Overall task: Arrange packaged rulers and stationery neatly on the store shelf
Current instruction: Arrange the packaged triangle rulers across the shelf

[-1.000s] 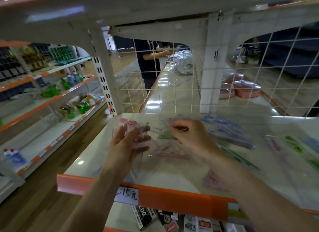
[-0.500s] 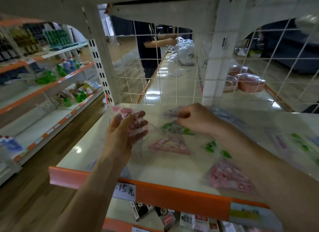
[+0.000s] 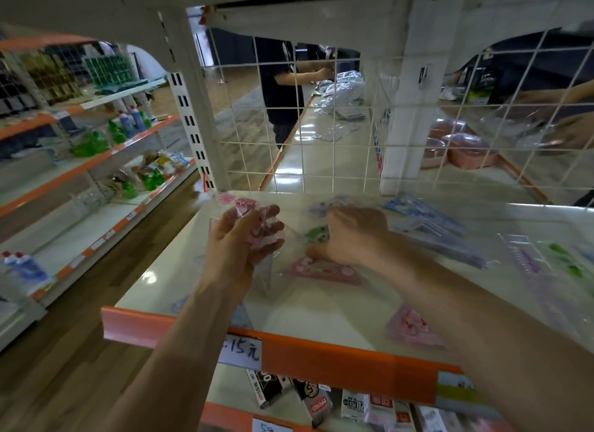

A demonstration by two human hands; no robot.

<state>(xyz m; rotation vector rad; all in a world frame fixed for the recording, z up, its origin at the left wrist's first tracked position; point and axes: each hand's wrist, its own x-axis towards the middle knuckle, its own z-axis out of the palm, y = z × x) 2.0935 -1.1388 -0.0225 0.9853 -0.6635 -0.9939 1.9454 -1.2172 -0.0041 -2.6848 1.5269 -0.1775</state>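
On the head camera I see the left hand (image 3: 239,243) raised just above the glossy cream shelf with an orange front strip (image 3: 337,357). Its fingers are curled around a clear plastic packet of pink rulers (image 3: 254,229). The right hand (image 3: 353,235) is lower, knuckles toward me, over a clear packet with green print (image 3: 316,232). Whether its fingers pinch this packet, I cannot tell. Just beside its thumb lies a pink triangular ruler packet (image 3: 324,271). Blue-printed packets (image 3: 427,219) lie further back on the shelf, near the white wire grid (image 3: 289,148).
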